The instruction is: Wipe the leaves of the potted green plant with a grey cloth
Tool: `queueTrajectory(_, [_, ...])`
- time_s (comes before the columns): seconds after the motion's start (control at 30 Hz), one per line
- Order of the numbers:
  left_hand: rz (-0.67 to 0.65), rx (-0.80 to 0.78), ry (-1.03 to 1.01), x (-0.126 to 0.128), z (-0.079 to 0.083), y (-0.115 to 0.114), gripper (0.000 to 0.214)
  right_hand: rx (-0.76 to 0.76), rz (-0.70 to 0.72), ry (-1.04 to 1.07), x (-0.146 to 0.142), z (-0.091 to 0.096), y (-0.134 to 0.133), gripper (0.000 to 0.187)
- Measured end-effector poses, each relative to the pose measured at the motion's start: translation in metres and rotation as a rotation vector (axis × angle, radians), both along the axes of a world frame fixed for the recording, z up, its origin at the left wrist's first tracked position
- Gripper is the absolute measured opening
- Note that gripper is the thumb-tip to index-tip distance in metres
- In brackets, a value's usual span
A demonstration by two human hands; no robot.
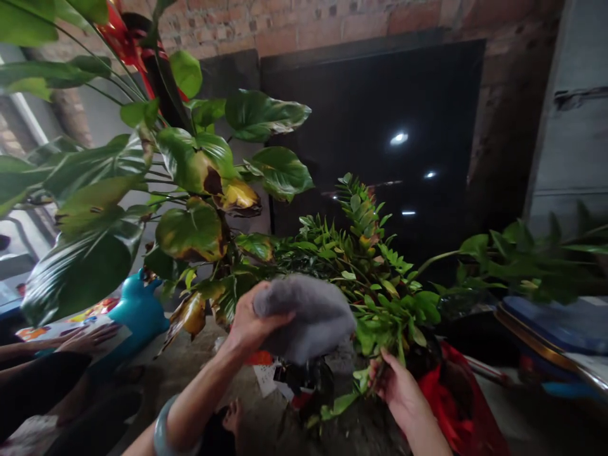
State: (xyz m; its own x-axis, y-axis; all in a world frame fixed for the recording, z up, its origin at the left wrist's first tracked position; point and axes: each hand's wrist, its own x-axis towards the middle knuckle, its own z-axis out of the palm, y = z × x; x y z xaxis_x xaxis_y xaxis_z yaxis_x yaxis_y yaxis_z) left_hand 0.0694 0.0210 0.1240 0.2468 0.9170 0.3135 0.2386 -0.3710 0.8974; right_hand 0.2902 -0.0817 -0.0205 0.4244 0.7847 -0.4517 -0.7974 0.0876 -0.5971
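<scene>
My left hand, with a pale bangle on its wrist, grips a grey cloth by its left end. The cloth spreads to the right in front of a leafy potted plant. Lower right, my right hand is closed round a stem of that plant, its leaves hanging down to the left. Red wrapping sits beside my right forearm. The plant's pot is mostly hidden.
A tall plant with large, partly browned leaves fills the left. Below it stand a turquoise animal-shaped object and another person's hand. A dark glossy panel leans on the brick wall. Stacked containers are at right.
</scene>
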Motion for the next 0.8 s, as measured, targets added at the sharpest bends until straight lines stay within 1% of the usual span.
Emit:
queueTrajectory(0.03, [0.033,0.052,-0.055,0.009,0.011,0.006,0.030,-0.003,-0.003,0.003,-0.001,0.002,0.001,0.034])
queueTrajectory(0.07, [0.045,0.097,-0.108,0.019,0.018,0.013,0.031,-0.007,-0.013,0.007,-0.002,0.004,0.001,0.034])
queueTrajectory(0.1, [0.033,0.128,-0.148,0.030,0.020,0.019,0.032,-0.008,-0.027,0.009,-0.004,0.006,0.002,0.034])
queueTrajectory(0.13, [0.002,0.144,-0.164,0.040,0.018,0.024,0.033,-0.006,-0.046,0.008,-0.006,0.007,0.003,0.034])
queueTrajectory(0.17, [-0.037,0.143,-0.140,0.048,0.012,0.027,0.032,0.000,-0.068,0.004,-0.007,0.008,0.004,0.034])
queueTrajectory(0.23, [-0.098,0.097,0.013,0.056,-0.009,0.026,0.028,0.010,-0.105,-0.010,-0.009,0.008,0.004,0.035])
queueTrajectory(0.3, [-0.119,0.042,0.192,0.049,-0.029,0.019,0.023,0.008,-0.097,-0.015,-0.007,0.007,0.002,0.035])
queueTrajectory(0.33, [-0.115,0.019,0.239,0.041,-0.036,0.014,0.022,0.005,-0.079,-0.009,-0.006,0.006,0.001,0.034])
queueTrajectory(0.37, [-0.112,-0.004,0.241,0.033,-0.038,0.009,0.022,0.004,-0.058,0.000,-0.004,0.005,0.000,0.034])
queueTrajectory(0.4, [-0.104,-0.022,0.198,0.025,-0.036,0.005,0.022,0.004,-0.042,0.010,-0.002,0.004,-0.001,0.034])
queueTrajectory(0.43, [-0.087,-0.029,0.130,0.018,-0.029,0.002,0.023,0.005,-0.032,0.017,0.000,0.003,-0.002,0.034])
queueTrajectory(0.5, [-0.027,0.003,-0.035,0.011,-0.007,0.001,0.027,0.012,-0.027,0.022,0.002,0.003,-0.003,0.033])
queueTrajectory(0.57, [0.041,0.085,-0.176,0.016,0.014,0.007,0.034,0.008,-0.029,0.026,0.002,0.005,-0.002,0.034])
queueTrajectory(0.6, [0.057,0.125,-0.223,0.021,0.021,0.012,0.035,0.002,-0.033,0.031,0.001,0.006,-0.001,0.034])
queueTrajectory(0.63, [0.053,0.152,-0.256,0.027,0.023,0.018,0.036,-0.008,-0.037,0.036,0.000,0.007,0.000,0.035])
queueTrajectory(0.67, [0.038,0.167,-0.266,0.032,0.020,0.023,0.034,-0.020,-0.039,0.041,-0.001,0.008,0.001,0.034])
queueTrajectory(0.7, [0.014,0.164,-0.242,0.035,0.012,0.026,0.033,-0.029,-0.038,0.043,-0.002,0.009,0.001,0.034])
queueTrajectory(0.73, [-0.009,0.144,-0.183,0.037,0.001,0.027,0.030,-0.031,-0.037,0.042,-0.003,0.010,0.001,0.033])
queueTrajectory(0.8, [-0.061,0.056,0.009,0.031,-0.028,0.023,0.025,-0.028,-0.047,0.031,-0.003,0.010,0.000,0.033])
